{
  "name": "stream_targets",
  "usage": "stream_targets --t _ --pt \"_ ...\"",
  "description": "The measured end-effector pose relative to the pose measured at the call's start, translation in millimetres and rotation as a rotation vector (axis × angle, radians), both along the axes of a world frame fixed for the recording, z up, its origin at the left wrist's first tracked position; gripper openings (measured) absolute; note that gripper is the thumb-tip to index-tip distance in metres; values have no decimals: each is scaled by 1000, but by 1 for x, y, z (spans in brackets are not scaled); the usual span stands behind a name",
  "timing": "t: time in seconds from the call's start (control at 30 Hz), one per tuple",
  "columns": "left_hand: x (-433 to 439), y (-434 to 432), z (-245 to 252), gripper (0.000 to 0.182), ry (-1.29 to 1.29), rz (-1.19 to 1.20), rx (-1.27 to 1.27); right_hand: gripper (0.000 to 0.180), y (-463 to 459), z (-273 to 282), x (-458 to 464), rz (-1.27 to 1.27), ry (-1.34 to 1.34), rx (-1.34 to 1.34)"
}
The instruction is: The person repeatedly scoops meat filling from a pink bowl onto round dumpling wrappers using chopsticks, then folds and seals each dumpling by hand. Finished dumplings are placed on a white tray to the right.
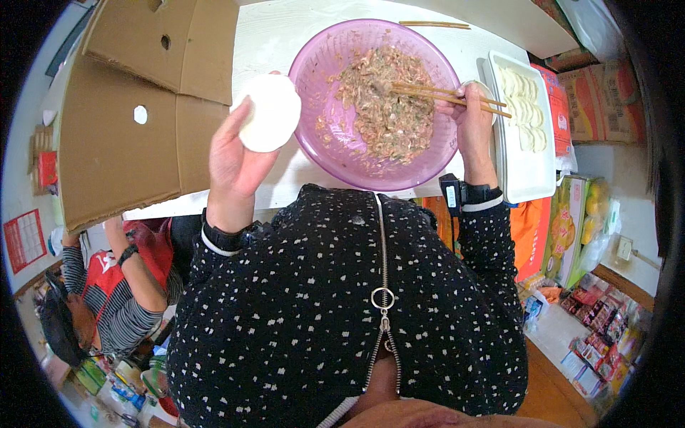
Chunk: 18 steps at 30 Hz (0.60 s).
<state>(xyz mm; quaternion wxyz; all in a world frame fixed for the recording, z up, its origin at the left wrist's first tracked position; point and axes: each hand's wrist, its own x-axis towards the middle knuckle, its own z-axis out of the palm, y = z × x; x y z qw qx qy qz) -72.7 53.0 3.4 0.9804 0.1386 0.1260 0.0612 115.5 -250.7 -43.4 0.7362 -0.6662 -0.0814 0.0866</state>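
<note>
My left hand point(235, 152) holds a round white dough wrapper point(271, 113) left of a large purple plastic basin point(332, 160). In the basin lies a chopped meat filling point(388, 117). My right hand point(470, 120), at the basin's right rim, grips a pair of wooden chopsticks point(444, 95), their tips in the filling. Behind that hand shows the edge of a round pale thing, partly hidden. A white tray point(527, 179) to the right holds rows of folded dumplings point(522, 101).
Another pair of chopsticks point(434, 24) lies behind the basin on the white table point(262, 37). An opened cardboard box point(128, 150) stands at the left. Beyond it a person in a red apron point(107, 267) works. Boxes and packages fill the right side.
</note>
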Motion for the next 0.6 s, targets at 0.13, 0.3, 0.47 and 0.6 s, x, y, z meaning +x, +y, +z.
stream_targets --t 0.13,0.3,0.47,0.6 --pt "14 -11 -7 49 92 -50 9 28 -2 2 -17 -5 220 147" --pt "32 -20 -7 51 2 -131 -56 26 -18 47 -41 -36 242 455" --pt "54 -38 5 56 -99 -248 -87 32 -4 88 -74 49 -150 335" --pt "70 -50 16 57 -124 -225 -80 39 18 97 -98 89 -645 -13"
